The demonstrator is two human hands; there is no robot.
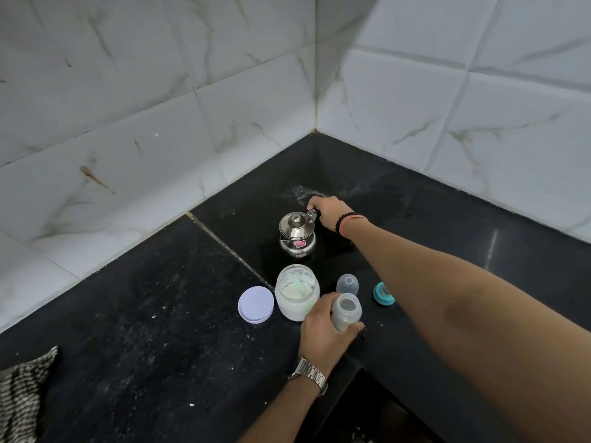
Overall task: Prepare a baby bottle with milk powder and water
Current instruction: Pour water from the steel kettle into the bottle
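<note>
An open baby bottle (pixel 346 313) stands on the black counter (pixel 160 330), and my left hand (pixel 323 330) grips it around the body. Just left of it is an open jar of milk powder (pixel 296 292) with a pale scoop inside. Farther back stands a small lidded steel pot (pixel 296 233); my right hand (pixel 329 212) is curled around its handle on the right side. A clear bottle cap (pixel 347 283) stands behind the bottle. A teal ring with the teat (pixel 383 293) lies to the right.
The jar's white lid (pixel 256 304) lies flat left of the jar. A striped cloth (pixel 22 398) sits at the counter's near left. White tiled walls (pixel 192 91) meet in a corner behind. The counter edge drops off at the lower right.
</note>
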